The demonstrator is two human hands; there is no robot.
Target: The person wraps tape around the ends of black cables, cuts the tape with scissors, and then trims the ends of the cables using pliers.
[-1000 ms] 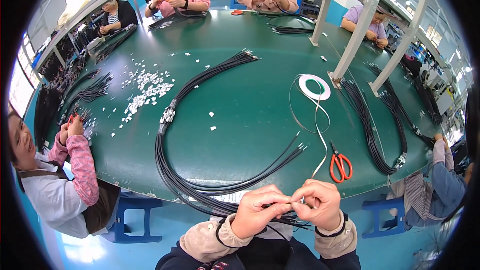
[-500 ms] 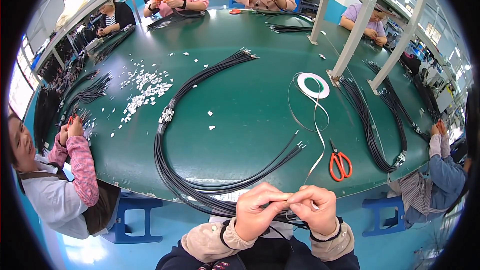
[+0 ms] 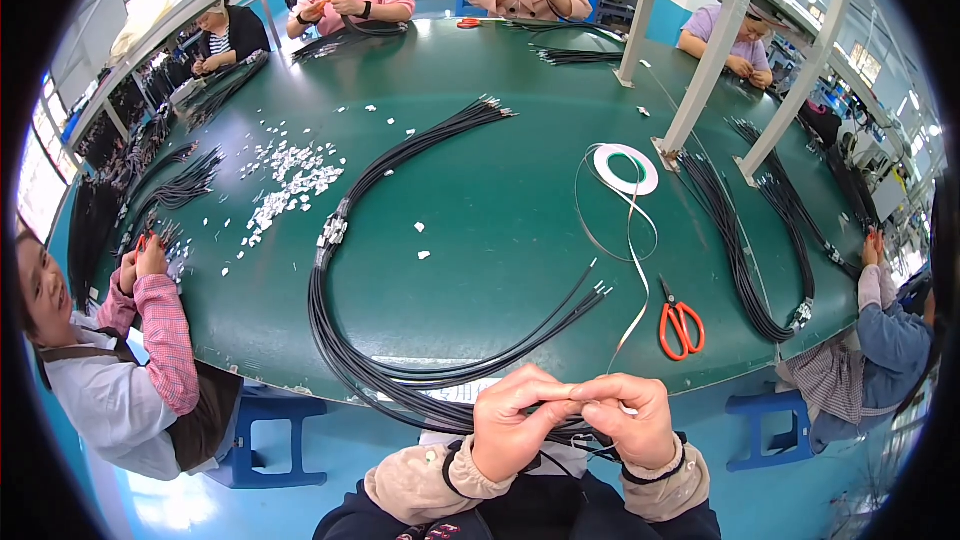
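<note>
At the near edge of a round green surface (image 3: 480, 270), your hands meet.
Left hand (image 3: 515, 425) and right hand (image 3: 630, 420) pinch a black cable bundle (image 3: 340, 340); orange scissors (image 3: 680, 325) lie nearby, seated workers around.

black cables (image 3: 400, 170), green table (image 3: 480, 270), orange scissors (image 3: 681, 325)

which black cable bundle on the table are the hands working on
The long looped bundle curving along the near table edge: it runs under the left hand and right hand. The other bundles lie beyond reach.
</note>
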